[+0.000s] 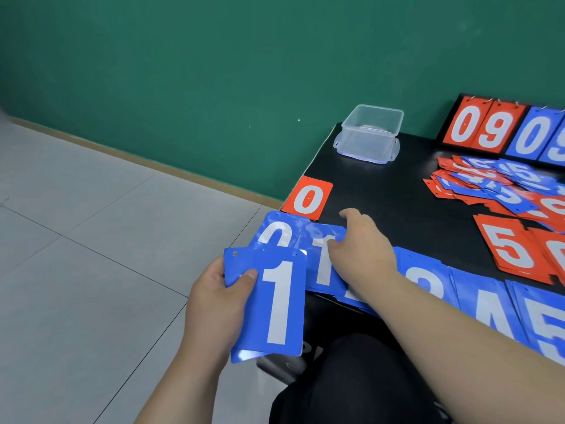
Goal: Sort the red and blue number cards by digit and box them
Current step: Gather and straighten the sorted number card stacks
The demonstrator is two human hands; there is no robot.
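My left hand (218,296) grips a small stack of blue "1" cards (272,304), held off the table's left edge. My right hand (360,240) rests palm down on another blue "1" pile (321,261) on the table, fingers curled on it. A blue "0" pile (275,232) lies just behind the held cards, and a red "0" card (308,198) sits further back. Blue piles showing "3" (425,280), "4" (486,307) and "5" (541,325) run along the near edge. A clear plastic box (370,130) stands empty at the back corner.
A black table (382,194) holds a mixed heap of red and blue cards (495,185) at right, a red "5" pile (510,246), and a flip scoreboard (501,127) at the back. Grey tiled floor lies left; a green wall stands behind.
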